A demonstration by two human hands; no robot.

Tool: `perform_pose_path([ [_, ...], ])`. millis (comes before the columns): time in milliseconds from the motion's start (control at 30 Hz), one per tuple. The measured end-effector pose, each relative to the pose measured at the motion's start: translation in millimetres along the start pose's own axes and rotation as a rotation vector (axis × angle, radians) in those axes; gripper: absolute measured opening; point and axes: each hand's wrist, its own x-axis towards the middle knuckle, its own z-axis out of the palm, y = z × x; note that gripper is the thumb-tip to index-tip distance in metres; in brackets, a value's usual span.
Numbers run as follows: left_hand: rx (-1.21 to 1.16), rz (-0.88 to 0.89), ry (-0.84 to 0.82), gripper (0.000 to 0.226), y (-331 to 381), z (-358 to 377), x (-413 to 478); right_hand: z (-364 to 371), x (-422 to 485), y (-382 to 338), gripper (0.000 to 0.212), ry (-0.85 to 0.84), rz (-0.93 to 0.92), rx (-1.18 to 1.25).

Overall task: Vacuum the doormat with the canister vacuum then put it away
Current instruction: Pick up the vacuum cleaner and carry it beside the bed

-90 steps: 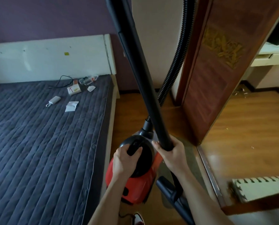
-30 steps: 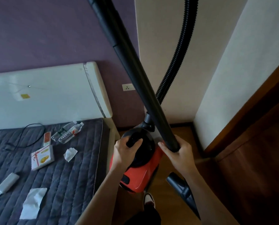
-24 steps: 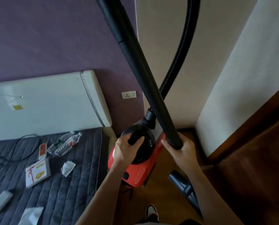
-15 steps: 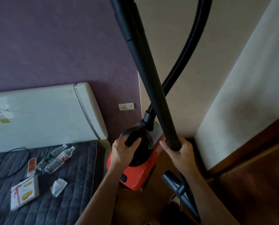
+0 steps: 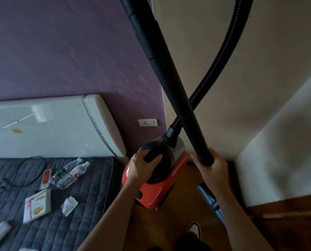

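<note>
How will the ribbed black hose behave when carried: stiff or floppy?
Probably floppy: the ribbed hose bends in an arc up from the red canister. It may sway, since the left hand grips only the canister and the right hand the wand.

I am looking into a home bedroom: a bed with a dark grey quilted cover [image 5: 89, 201] and a glossy white headboard [image 5: 47, 127] stands against a purple wall [image 5: 69, 51] with a white wall socket [image 5: 147, 122], beside a warm wooden floor [image 5: 180, 214]. Clear plastic bottles [image 5: 69, 173] lie on the bed.
</note>
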Motion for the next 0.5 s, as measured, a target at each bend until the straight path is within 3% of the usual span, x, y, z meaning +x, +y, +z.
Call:
perform_pose_path([
  [133, 0.011, -0.034, -0.05, 0.012, -11.7, 24.3, 24.9, -3.0, 22.6, 26.2, 0.022, 0.005, 0.038, -0.013],
  [233, 0.043, -0.013, -0.077, 0.03, -22.6, 43.7, 37.7, -3.2, 34.3, 45.0, 0.02, 0.012, 0.063, -0.032],
  [333, 0.044, -0.011, -0.149, 0.016, -37.6, 63.4, 47.1, -0.6, 43.3, 66.0, 0.023, 0.041, 0.067, -0.074],
  [500, 0.021, 0.001, -0.281, 0.015, -62.9, 100.6, 62.9, 0.2, 49.2, 109.5, 0.022, 0.058, 0.086, -0.071],
])
